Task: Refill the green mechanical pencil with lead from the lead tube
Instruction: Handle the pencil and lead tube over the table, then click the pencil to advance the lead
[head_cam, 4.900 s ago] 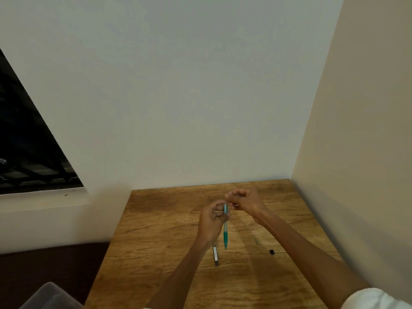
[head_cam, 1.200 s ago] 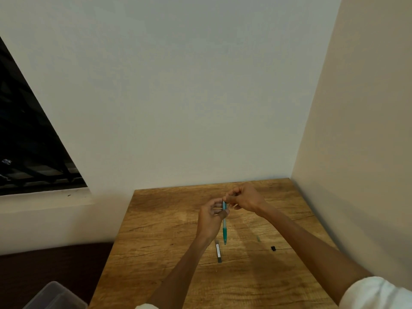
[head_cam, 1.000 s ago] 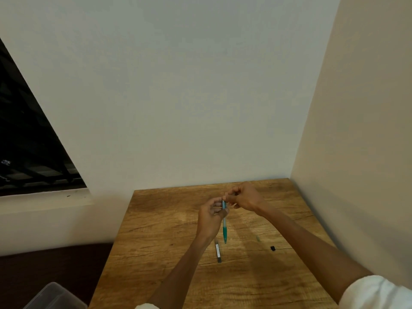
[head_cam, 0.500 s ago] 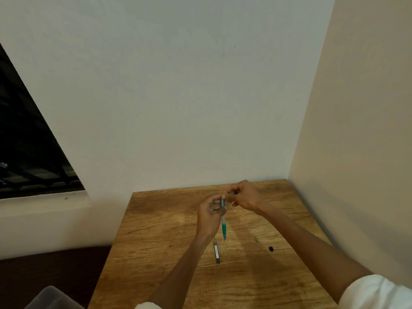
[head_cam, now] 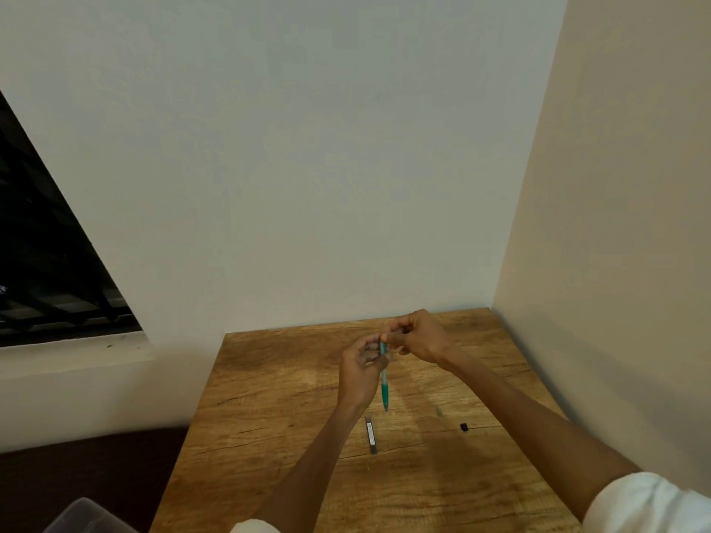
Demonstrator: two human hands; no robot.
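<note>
My left hand (head_cam: 361, 373) grips the green mechanical pencil (head_cam: 384, 390) upright above the wooden table (head_cam: 277, 417), tip pointing down. My right hand (head_cam: 417, 334) is pinched at the pencil's top end; whatever is between its fingertips is too small to see. The lead tube (head_cam: 371, 435), dark with a white label, lies flat on the table just below the pencil tip. A small green piece (head_cam: 439, 410) and a small black cap (head_cam: 464, 427) lie to the right of the tube.
The table sits in a corner, with a white wall behind and a beige wall along its right edge. A dark barred window (head_cam: 46, 271) is at the left. A clear plastic bin (head_cam: 84, 517) shows at the bottom left, off the table.
Both hands with the pencil have drifted slightly away from me, and the right hand's fingers have closed in on the pencil's top. The tube and small parts lie unmoved.
</note>
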